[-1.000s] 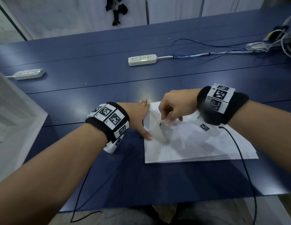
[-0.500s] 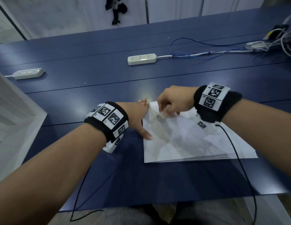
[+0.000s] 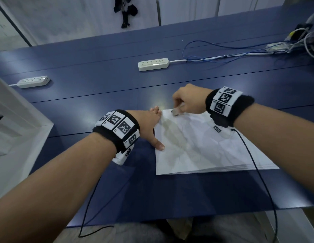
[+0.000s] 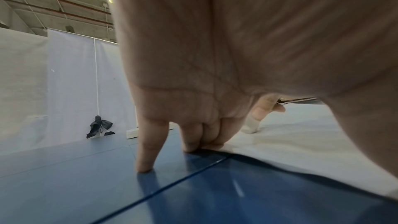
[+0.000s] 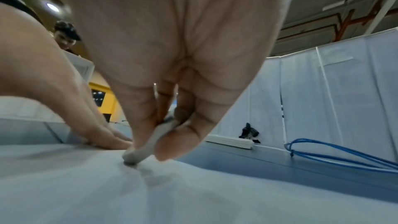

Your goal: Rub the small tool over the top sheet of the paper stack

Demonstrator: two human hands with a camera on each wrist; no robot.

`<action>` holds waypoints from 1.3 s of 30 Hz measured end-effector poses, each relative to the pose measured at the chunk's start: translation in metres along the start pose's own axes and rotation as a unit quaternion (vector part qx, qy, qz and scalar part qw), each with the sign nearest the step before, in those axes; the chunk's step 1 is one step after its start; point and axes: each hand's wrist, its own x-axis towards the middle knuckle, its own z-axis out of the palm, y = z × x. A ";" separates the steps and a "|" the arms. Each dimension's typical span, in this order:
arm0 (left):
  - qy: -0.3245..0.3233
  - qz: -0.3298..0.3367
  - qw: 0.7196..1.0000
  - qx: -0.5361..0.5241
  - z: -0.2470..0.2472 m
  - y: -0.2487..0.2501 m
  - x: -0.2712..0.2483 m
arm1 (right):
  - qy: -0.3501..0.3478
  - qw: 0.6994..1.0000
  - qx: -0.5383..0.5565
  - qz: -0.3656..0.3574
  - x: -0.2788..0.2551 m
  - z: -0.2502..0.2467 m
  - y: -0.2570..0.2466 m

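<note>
Stack of white paper (image 3: 205, 151) lies flat on blue table (image 3: 100, 106), near front edge. Left hand (image 3: 149, 123) spread flat, fingers straight, pressing stack's left edge; little finger off the paper, on the table. Right hand (image 3: 187, 100) at far edge, thumb and fingers pinching a small grey-white eraser (image 5: 144, 149), tip down on top sheet. Hands near, not touching. Faint grey smudges on sheet; marks illegible. Eraser mostly hidden by fingers.

Creased matt white paper stack (image 3: 201, 151) on a smooth, faintly glossy blue table (image 3: 103, 95); the eraser (image 5: 140, 152) looks like dull grey rubber; power strip (image 3: 153, 64) cream plastic
</note>
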 end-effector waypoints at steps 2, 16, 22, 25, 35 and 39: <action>0.001 -0.001 1.000 0.002 0.000 0.000 0.000 | -0.031 0.999 0.025 -0.020 -0.009 -0.002 -0.001; 0.003 0.003 1.000 -0.007 -0.001 0.001 -0.002 | -0.138 0.988 0.053 -0.039 -0.022 -0.001 -0.001; -0.005 0.006 1.000 -0.010 -0.001 0.002 -0.002 | -0.021 0.999 0.025 0.022 -0.005 0.003 0.001; -0.005 0.006 1.000 -0.012 -0.002 0.002 -0.003 | 0.007 1.000 0.021 0.008 -0.006 0.002 0.003; -0.002 0.003 1.000 -0.009 -0.001 0.002 -0.003 | -0.024 0.999 0.021 0.021 -0.005 0.000 0.003; 0.000 0.008 1.000 -0.014 -0.002 0.002 -0.004 | -0.034 0.999 0.032 -0.010 -0.014 0.001 0.002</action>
